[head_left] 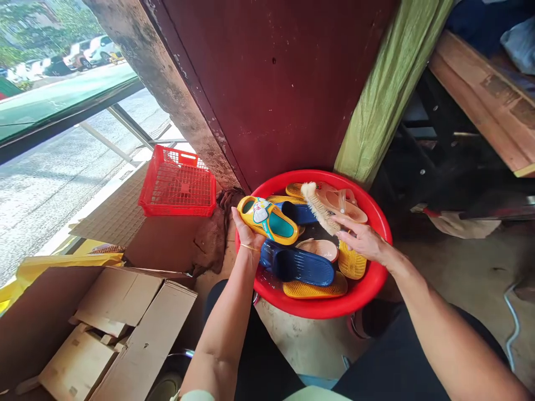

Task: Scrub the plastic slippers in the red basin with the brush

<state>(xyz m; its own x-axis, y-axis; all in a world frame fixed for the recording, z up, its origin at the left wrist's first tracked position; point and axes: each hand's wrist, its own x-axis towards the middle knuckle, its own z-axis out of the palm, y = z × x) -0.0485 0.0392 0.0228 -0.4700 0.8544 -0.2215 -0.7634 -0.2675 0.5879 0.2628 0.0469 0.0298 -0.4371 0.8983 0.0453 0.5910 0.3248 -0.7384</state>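
Observation:
My left hand (246, 233) is closed round the side of a yellow child's slipper (288, 229) with a teal lining and a white cartoon figure on its strap. In my right hand (359, 240) is a scrub brush (318, 209) with pale bristles, held to the right of the slipper and apart from it. Both are above a red basin (321, 311). Inside the basin lie a dark blue slipper (309, 266), a beige sandal (338, 203) and several yellow slippers, some with their soles up. The brush's back is partly hidden by my fingers.
A red plastic basket (184, 189) stands to the left, beside a brown cloth (213, 239). An open cardboard box (146, 334) holding wooden pieces is at lower left. Behind the basin rise a dark red door (284, 89) and a green curtain (380, 94). A wooden bench (480, 89) is at upper right.

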